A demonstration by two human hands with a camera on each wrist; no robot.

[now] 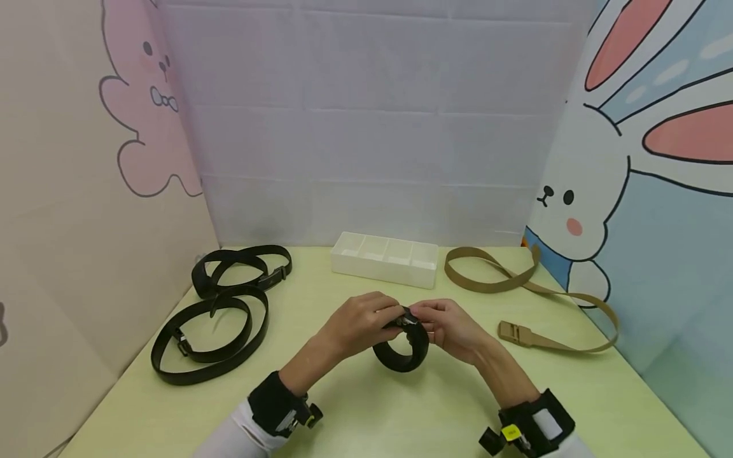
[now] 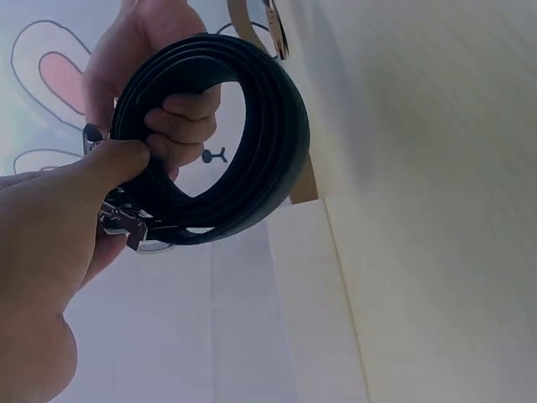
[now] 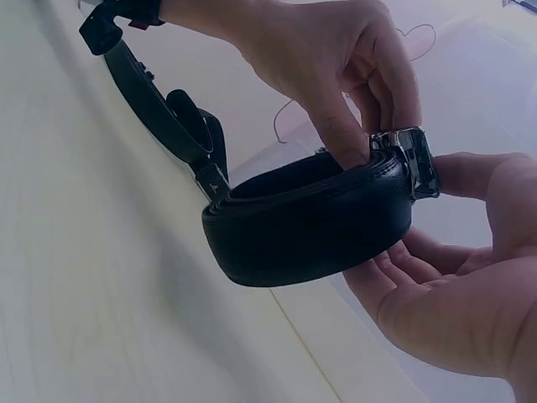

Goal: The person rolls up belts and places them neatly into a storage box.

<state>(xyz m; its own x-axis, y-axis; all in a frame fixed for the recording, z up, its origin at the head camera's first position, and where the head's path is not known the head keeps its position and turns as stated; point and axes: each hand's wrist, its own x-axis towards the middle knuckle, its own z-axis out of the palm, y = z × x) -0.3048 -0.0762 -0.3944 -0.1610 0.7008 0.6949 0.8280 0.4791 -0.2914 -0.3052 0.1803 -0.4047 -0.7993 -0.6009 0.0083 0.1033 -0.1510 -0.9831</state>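
Note:
A rolled black leather belt (image 1: 403,364) is held up over the table between both hands. Its coils make a thick ring in the left wrist view, with a shiny metal buckle (image 2: 126,225) on the outside. My left hand (image 1: 362,323) pinches the coils beside the buckle, thumb on the inner side. From the other side my right hand (image 1: 452,329) holds the roll; in the right wrist view one fingertip meets the buckle (image 3: 422,164) and the other fingers lie under the band.
Two loosely coiled black belts (image 1: 214,367) lie on the table at left, one behind the other. A white compartment box (image 1: 382,270) stands at the back middle. At right lies a tan webbing belt (image 1: 483,287) with a tan buckle (image 1: 514,333). Rabbit-printed panels (image 1: 578,210) border the table.

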